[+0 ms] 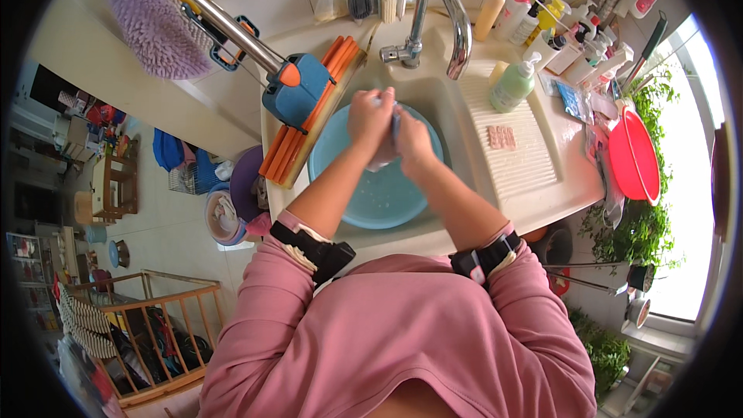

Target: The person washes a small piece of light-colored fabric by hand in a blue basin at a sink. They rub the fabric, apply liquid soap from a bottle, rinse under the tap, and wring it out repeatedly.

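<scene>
Over a light blue basin (pixel 368 213) set in the sink, my two hands are closed together on a wet-looking, pale cloth (pixel 382 157). My left hand (pixel 370 118) wraps round its upper part. My right hand (pixel 412 138) grips it from the other side, close against the left. A greyish-blue bit of the cloth shows between them, and its lower end hangs toward the water. Most of the cloth is hidden by my fingers. Water with some suds lies in the basin.
A chrome faucet (pixel 441 8) rises behind the basin. An orange-and-blue mop head (pixel 298 93) leans on the sink's left edge. On the ribbed drainboard (pixel 530 174) stand a green pump bottle (pixel 512 87) and a pink soap dish (pixel 501 137). Several bottles and a red basin (pixel 635 155) stand farther right.
</scene>
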{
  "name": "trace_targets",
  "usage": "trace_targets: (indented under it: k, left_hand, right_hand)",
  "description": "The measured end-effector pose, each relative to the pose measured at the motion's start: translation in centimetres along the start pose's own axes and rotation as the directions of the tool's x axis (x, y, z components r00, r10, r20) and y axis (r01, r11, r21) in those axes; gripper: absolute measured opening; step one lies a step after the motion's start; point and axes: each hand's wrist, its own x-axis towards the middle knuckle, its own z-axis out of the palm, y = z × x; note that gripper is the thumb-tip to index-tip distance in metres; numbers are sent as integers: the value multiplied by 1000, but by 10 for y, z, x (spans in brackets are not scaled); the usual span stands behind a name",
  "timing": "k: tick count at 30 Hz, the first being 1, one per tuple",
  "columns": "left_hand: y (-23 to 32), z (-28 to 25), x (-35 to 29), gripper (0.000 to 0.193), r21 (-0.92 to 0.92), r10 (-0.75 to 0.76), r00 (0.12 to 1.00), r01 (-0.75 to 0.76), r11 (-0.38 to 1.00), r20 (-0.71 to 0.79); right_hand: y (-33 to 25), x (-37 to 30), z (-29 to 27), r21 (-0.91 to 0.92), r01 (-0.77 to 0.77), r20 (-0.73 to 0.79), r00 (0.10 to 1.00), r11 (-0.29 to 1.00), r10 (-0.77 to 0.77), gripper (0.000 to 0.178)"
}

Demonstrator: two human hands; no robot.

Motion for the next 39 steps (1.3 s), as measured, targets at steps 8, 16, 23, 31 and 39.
trace_targets:
  k: [8,16,23,31,39]
  left_hand:
    - [10,6,-42,31,-84,142,985,-134,987,95]
    - [-4,8,8,38,-321,-177,925,289,902,336]
    - [-8,8,-2,32,-670,-139,938,326,666,318]
    - [-14,-29,-12,26,-620,-102,900,371,692,424]
    - [29,-17,-21,31,-56,243,969,-241,969,41]
  right_hand:
    - [-21,19,-7,285,-105,77,993,953,87,33]
    - [-9,7,-7,-11,287,76,955,958,-285,42]
    - [-9,9,-23,-114,386,5,922,916,-388,29]
    - [-24,50,-62,555,-66,127,992,829,-6,35]
    - [-7,28,-12,429,-213,446,895,878,0,33]
